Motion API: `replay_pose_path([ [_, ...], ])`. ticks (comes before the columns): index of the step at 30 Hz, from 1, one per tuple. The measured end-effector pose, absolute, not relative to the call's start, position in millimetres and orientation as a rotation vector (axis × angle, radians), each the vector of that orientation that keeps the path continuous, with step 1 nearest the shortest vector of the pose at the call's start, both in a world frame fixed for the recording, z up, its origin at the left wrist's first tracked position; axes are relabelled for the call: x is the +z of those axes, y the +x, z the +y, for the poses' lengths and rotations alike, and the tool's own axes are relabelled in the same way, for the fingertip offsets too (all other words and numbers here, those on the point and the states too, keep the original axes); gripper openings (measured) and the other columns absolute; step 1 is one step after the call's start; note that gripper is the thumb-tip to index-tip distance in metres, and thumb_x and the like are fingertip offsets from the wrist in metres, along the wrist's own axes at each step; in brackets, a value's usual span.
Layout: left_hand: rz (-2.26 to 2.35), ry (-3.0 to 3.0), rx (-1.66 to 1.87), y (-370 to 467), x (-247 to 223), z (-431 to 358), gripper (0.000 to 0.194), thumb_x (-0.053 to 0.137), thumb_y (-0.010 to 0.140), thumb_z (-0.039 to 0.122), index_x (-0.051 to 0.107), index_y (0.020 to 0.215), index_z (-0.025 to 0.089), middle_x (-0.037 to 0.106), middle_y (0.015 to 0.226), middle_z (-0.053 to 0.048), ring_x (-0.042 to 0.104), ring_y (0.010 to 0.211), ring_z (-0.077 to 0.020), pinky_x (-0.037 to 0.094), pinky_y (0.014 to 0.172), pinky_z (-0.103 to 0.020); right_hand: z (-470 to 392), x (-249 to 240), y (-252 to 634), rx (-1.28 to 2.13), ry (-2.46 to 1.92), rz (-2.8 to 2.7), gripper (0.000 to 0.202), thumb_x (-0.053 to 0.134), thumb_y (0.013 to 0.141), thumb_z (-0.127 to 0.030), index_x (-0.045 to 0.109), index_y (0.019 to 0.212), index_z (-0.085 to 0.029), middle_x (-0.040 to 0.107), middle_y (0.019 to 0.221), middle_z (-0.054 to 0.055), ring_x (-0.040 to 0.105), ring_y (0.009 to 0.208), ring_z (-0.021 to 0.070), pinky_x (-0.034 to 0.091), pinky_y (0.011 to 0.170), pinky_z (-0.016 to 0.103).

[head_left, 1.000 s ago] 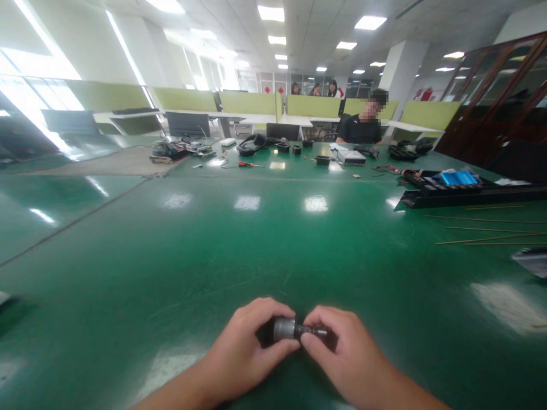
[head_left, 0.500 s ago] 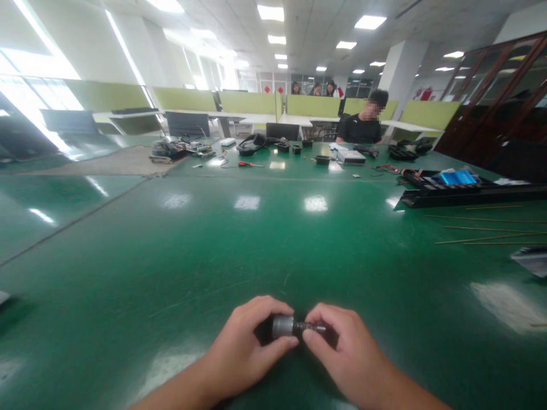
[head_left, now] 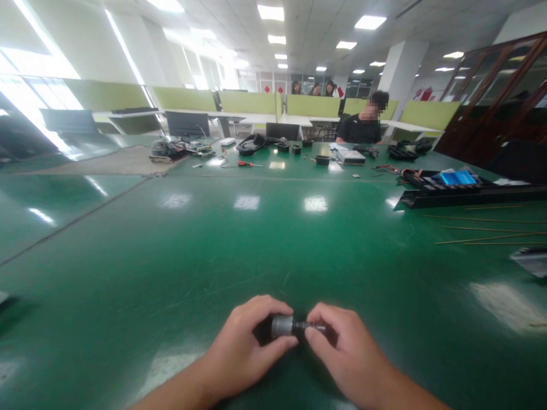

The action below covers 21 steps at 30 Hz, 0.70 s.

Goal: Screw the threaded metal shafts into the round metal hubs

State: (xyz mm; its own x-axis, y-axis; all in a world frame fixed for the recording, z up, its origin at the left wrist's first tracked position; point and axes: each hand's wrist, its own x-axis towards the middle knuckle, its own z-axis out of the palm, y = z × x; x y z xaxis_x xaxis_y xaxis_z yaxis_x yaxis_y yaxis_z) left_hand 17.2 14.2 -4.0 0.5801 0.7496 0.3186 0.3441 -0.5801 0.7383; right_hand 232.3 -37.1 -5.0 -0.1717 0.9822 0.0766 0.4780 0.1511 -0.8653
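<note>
A small grey metal cylinder with a thin dark shaft lies on its side low in the middle of the view, over the green table. My left hand curls round the cylinder's wide grey end, thumb in front and fingers behind. On the thin shaft at its right side, the thumb and forefinger of my right hand are pinched. The other fingers of both hands are mostly hidden.
A red-handled screwdriver lies at the far side. Black tray with blue part and several thin rods are on the right. Electronic parts sit at the back left. A person sits opposite.
The thumb and forefinger of my right hand have shifted very slightly to the right along the shaft. My left hand has hardly moved.
</note>
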Motion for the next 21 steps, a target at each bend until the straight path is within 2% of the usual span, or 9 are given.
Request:
replay_pose_path([
  [21, 0.846, 2.190, 0.956, 14.7, -4.4, 15.6, 0.024, 0.075, 0.085, 0.026, 0.067, 0.108, 0.025, 0.073, 0.094, 0.001, 0.068, 0.083, -0.0145, 0.051, 0.074, -0.023, -39.1, -3.7, 233.4, 0.952, -1.402, -1.729, 0.032, 0.049, 0.099, -0.033, 0.056, 0.072, -0.019, 0.053, 0.066, -0.003, 0.051, 0.064, 0.0132, 0.032, 0.059, 0.025],
])
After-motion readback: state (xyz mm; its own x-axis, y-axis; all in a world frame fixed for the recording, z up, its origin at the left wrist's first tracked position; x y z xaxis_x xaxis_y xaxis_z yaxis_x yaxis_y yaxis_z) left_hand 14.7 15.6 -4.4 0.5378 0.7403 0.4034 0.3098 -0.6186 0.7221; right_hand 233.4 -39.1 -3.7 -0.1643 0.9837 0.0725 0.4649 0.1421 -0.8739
